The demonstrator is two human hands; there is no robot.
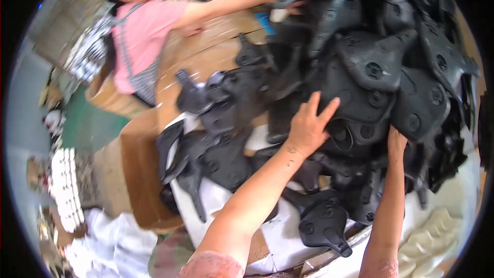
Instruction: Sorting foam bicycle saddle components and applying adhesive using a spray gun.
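A tall heap of black moulded plastic parts shaped like bicycle saddles (pixel 370 64) fills the right side. My left hand (pixel 309 128) is over the heap's near face, fingers spread and pointing away from me. Beside its fingertips lies a wide black saddle-shaped part (pixel 352 95); I cannot tell whether they touch. My right hand (pixel 397 143) reaches up under another saddle-shaped part (pixel 421 105) at the heap's right. That part hides its fingers, so its grip does not show. One more such part (pixel 324 221) lies between my forearms, its narrow end toward me.
Across the cardboard-covered table (pixel 216 46), a co-worker in a pink top (pixel 146 38) stretches an arm to the heap's far side. More black parts (pixel 226 108) lie at the middle left. An open cardboard box (pixel 146 170) stands left, near white sheeting (pixel 110 242). Cream cloth (pixel 432 242) lies lower right.
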